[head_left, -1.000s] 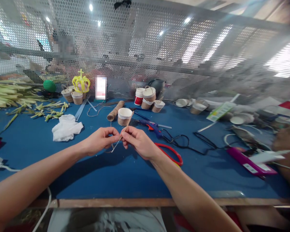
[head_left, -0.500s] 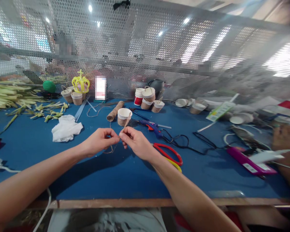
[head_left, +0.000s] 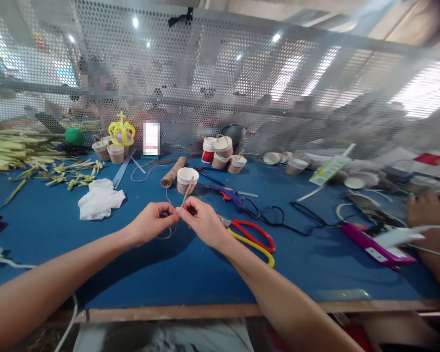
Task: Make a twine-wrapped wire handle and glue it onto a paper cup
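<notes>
Thin brown twine (head_left: 188,189) is pinched between the fingertips of my left hand (head_left: 157,220) and my right hand (head_left: 198,217), which meet over the blue table. One end sticks up from the right fingers, and a loose loop hangs below. Just beyond my hands stands a white-rimmed cup wrapped in twine (head_left: 187,181). Beside it on the left lies a roll of twine (head_left: 173,172). Scissors with red and yellow handles (head_left: 254,237) lie by my right wrist, partly under it.
A blue glue gun (head_left: 229,195) with a black cable lies right of the cup. White crumpled cloth (head_left: 100,199) is on the left, near green strips (head_left: 14,151). Several cups stand at the back. Another person's hand (head_left: 430,215) is at the far right, near a purple device (head_left: 374,244).
Both hands have moved slightly left relative to the view, still pinching the twine. The upright twine end stands steeper, and more of the scissors shows beside my right wrist.
</notes>
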`<action>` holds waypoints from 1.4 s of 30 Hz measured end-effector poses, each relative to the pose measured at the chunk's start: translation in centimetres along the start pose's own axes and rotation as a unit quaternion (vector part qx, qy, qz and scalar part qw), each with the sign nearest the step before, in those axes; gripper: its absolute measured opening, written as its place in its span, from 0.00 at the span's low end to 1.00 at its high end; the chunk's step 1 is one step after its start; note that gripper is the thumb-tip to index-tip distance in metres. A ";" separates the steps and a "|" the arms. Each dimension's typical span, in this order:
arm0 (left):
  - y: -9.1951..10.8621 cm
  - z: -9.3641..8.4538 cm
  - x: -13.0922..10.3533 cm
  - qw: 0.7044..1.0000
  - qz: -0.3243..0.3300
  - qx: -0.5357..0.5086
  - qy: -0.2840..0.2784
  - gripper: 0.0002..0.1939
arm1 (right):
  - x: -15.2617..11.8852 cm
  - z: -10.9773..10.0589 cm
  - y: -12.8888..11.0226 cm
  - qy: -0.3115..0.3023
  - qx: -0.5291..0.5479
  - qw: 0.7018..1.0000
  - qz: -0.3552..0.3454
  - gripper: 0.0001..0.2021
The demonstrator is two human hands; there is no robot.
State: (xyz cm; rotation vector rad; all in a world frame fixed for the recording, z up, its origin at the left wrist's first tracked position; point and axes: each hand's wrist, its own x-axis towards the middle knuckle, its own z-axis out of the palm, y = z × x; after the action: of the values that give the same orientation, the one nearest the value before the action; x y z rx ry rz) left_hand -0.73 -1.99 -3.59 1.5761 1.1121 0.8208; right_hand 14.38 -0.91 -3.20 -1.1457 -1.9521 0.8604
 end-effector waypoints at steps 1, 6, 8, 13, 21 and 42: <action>0.0 0.0 0.0 1.000 -0.001 0.000 -0.001 0.14 | 0.0 0.0 0.0 -0.005 0.011 1.000 0.002 0.10; -0.2 0.1 -0.1 0.998 -0.009 -0.044 -0.040 0.13 | 0.2 -0.2 0.1 -0.049 0.119 0.992 0.011 0.09; -0.2 0.1 -0.1 0.998 -0.011 -0.051 -0.043 0.12 | 0.3 -0.3 0.1 -0.048 0.123 0.991 0.007 0.09; -0.5 0.2 -0.1 0.999 0.004 -0.032 -0.016 0.09 | 0.3 -0.5 0.0 -0.041 0.067 0.997 -0.001 0.10; -0.6 0.2 0.2 1.000 0.007 -0.017 0.005 0.09 | 0.3 -0.4 0.0 -0.003 0.010 1.000 -0.009 0.10; 0.3 -0.3 -0.2 0.993 -0.020 -0.094 -0.067 0.09 | 0.2 -0.7 -0.2 -0.011 0.033 0.999 -0.014 0.14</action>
State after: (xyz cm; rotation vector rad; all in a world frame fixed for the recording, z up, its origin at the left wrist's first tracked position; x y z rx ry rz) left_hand -0.99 -2.12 -3.20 1.4263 0.9384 0.7592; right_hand 14.77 -0.68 -2.64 -1.0728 -1.9396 0.9192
